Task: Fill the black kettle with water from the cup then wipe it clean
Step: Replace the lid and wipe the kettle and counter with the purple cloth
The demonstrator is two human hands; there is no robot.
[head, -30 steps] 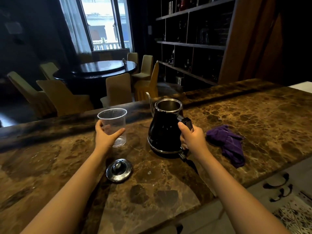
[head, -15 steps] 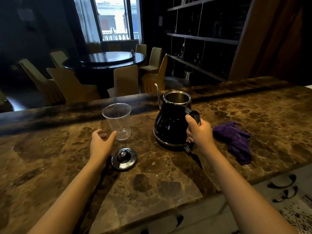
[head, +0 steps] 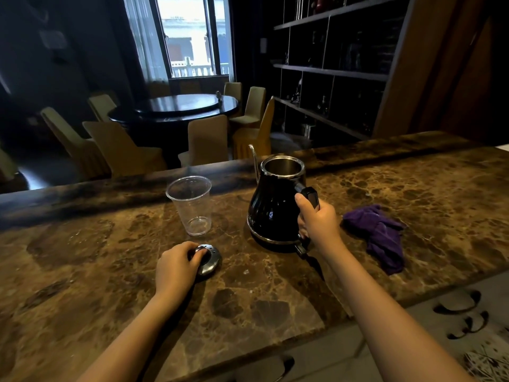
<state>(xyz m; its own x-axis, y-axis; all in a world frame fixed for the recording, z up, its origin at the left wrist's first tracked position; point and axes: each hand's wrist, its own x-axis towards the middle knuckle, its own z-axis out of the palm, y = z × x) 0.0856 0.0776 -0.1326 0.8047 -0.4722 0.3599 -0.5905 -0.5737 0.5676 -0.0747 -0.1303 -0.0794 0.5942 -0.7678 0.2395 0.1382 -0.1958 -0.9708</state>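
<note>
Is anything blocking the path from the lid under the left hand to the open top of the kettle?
Nothing visible does. The lid lies on the counter under the left hand, and the counter between it and the black kettle is bare. The empty plastic cup stands off to the side, behind the lid. The kettle's mouth is open.

Both my forearms bare to the frame edge, no sleeves or cuffs. No watch, band or ring on my left hand or my right hand. No gloves; fingernails short, unpainted.

Blk kettle, purple cloth
</note>
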